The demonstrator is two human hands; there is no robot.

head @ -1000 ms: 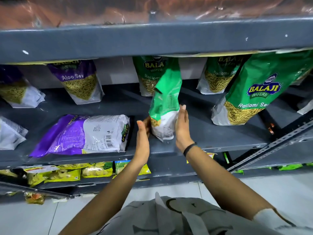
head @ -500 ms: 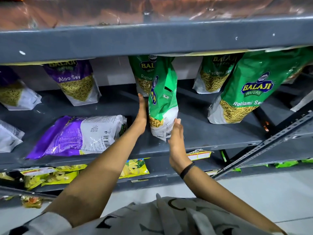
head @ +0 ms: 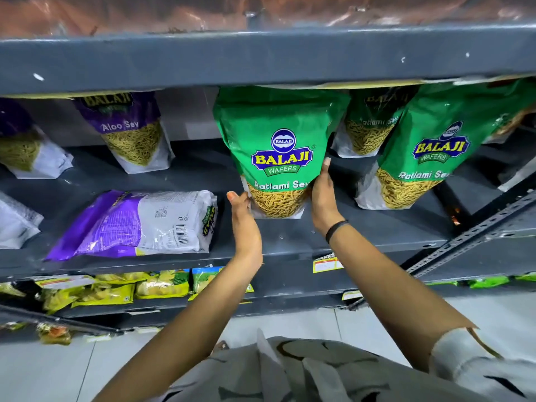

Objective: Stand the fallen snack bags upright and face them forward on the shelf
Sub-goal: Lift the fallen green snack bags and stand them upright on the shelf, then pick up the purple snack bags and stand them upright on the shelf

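Observation:
A green Ratlami Sev bag [head: 278,134] stands upright at the middle of the grey shelf [head: 362,230], its printed front toward me. My left hand [head: 242,216] presses its lower left edge and my right hand [head: 322,195] holds its lower right edge, so the bag sits between both palms. To the left, a purple Aloo Sev bag [head: 136,224] lies flat on its side with its white back and barcode facing up. Another green bag [head: 423,152] stands to the right, front forward and leaning a little.
Further back stand a purple Aloo Sev bag [head: 130,132] and a green bag [head: 368,126]. White-and-purple bags [head: 17,224] sit at the far left. The upper shelf beam [head: 261,56] hangs close above. Yellow packets [head: 116,291] fill the lower shelf. A slotted metal upright [head: 475,236] slants at right.
The green bag has turned from side-on to front-facing and stands upright. My left hand dropped from its upper side to its lower left edge; my right hand moved up onto its right edge.

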